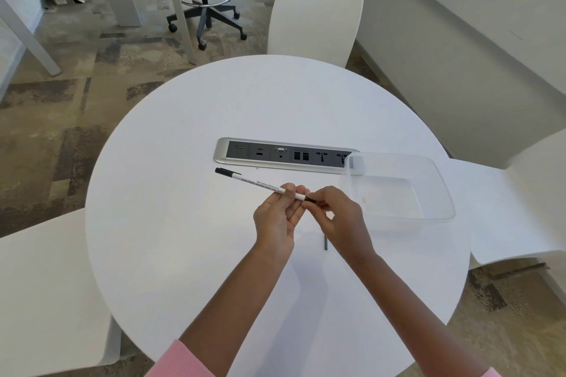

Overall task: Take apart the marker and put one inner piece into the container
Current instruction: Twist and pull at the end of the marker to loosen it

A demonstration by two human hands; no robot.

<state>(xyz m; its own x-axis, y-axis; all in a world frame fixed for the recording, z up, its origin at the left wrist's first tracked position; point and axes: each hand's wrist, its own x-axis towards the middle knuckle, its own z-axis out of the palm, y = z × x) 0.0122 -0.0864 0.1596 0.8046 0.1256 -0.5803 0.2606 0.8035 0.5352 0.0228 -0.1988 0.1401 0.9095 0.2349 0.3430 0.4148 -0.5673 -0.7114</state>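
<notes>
1. Two hands meet over the round white table (183, 223), on the side of the socket panel (284, 156) nearest you.
2. Your left hand (277, 217) grips the marker (263, 185), with its fingers and thumb curled round the white barrel close to the barrel's right end.
3. Your right hand (337, 217) pinches the short black tip at that same end. Its fingertips are closed on the tip, just beside your left fingertips.
4. The marker slants away from your hands toward the left end of the socket panel, and its black cap (223, 171) lies just short of that end. You cannot tell whether the cap end touches the table.
5. The container (447, 202), a clear plastic tray, sits at the right end of the socket panel. Its far-left corner overlaps the last sockets.
6. A thin dark stick (326, 242) lies on the table nearer to you than the socket panel, partly hidden under your right wrist.
7. One white chair (315, 18) stands beyond the socket panel at the table's far edge.
8. Pink sleeves (180, 358) show at your forearms.
</notes>
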